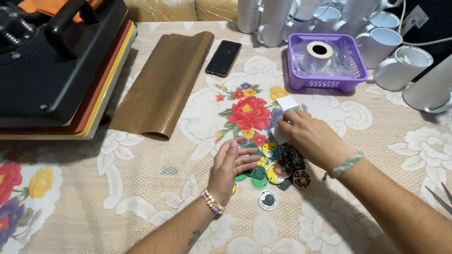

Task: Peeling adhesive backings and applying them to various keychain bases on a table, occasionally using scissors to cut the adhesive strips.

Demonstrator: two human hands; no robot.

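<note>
I note the press [52,61] at far left, a brown sheet [165,82] beside it, the purple basket [351,77] beyond. My right hand [308,136] pinches a white paper [286,102] above the discs [275,169]. My left hand [230,164] lies open, fingers on those discs.

Surface [141,197] in front of me: lace-pattern floral cloth. On it: black heat press [52,61] far left, brown sheet [162,84], dark phone [223,58], purple basket [325,82], white mugs [391,56] along the back, pile of round printed discs [275,171] mid-surface, scissor tips [440,197] at right edge.
</note>
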